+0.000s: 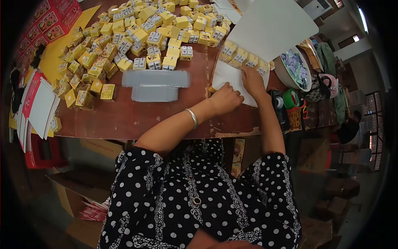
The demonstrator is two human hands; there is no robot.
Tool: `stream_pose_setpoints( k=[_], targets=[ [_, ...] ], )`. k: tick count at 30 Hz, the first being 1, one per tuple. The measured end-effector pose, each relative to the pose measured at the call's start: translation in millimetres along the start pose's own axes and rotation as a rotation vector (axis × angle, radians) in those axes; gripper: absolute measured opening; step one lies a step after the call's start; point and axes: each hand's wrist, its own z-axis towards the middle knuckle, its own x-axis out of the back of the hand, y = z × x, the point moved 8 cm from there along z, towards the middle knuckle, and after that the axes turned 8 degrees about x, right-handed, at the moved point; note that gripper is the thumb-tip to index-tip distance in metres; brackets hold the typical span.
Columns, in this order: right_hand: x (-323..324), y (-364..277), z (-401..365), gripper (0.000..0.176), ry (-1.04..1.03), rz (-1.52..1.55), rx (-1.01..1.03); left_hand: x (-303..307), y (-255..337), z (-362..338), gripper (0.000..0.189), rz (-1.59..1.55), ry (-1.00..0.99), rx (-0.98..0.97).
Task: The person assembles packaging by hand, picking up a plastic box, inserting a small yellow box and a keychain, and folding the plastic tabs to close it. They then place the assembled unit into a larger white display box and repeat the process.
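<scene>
"Where's the white carton (227,74)?"
"On the table (112,120), lid (273,25) raised, yellow boxes (241,57) inside."
"Fingers?"
"Left hand (226,99) curls at the near edge; right hand (253,83) dips inside. Whether either grips, I can't tell."

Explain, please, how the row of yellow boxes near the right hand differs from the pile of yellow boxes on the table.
The row is lined up; the pile lies at many angles. The row shows only a few boxes; the pile has dozens. The row is beside the white flap; the pile is away from it. Both show yellow sides.
</scene>
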Motion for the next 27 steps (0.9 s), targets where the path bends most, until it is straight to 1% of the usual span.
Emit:
stream_pose_setpoints(
  k=[2, 6, 8, 12, 14, 15, 16, 17, 18, 20, 21, 23, 27],
  targets=[
    [-20, 16, 14, 0.018, -0.070, 0.048, -0.022, 1, 4, 0, 0.014, 0.010, -0.001, -0.017],
    [-17, 9, 12, 0.016, -0.003, 0.017, 0.001, 0, 0, 0, 0.014, -0.004, 0.036, 0.017],
    [-13, -7, 9, 0.016, -0.007, 0.048, 0.124, -1, -2, 1, 0.015, -0.007, 0.041, 0.018],
    [-20, -8, 23, 0.015, 0.041, 0.128, 0.062, -4, -1, -1, 0.015, -0.005, 0.003, 0.012],
    [-15, -11, 22, 0.014, 0.091, 0.098, 0.100, -5, -1, 1, 0.015, -0.001, 0.003, 0.010],
    [-10, -9, 16, 0.014, 0.099, 0.095, 0.096, -6, -1, 1, 0.015, -0.002, 0.043, -0.001],
    [-8, -10, 5, 0.018, 0.040, 0.074, 0.078, -3, -2, 0, 0.015, -0.003, 0.083, -0.008],
    [-8, -10, -1, 0.021, -0.022, 0.052, 0.067, -2, -4, 0, 0.015, 0.000, 0.088, -0.007],
    [-1, -15, -3, 0.021, -0.024, 0.050, 0.072, -2, -5, 1, 0.014, -0.005, 0.060, 0.003],
    [4, 4, -22, 0.025, -0.156, -0.111, -0.220, -2, -3, -1, 0.014, -0.022, 0.023, 0.000],
    [-3, 17, -26, 0.025, -0.159, -0.113, -0.240, 0, -3, -1, 0.014, -0.017, 0.020, -0.006],
    [-13, 38, -24, 0.028, -0.023, -0.152, -0.121, -2, 1, 0, 0.014, -0.015, 0.012, -0.028],
    [-8, 28, -13, 0.026, -0.047, -0.142, -0.124, 0, 0, 1, 0.014, 0.021, 0.010, -0.003]
  ],
)
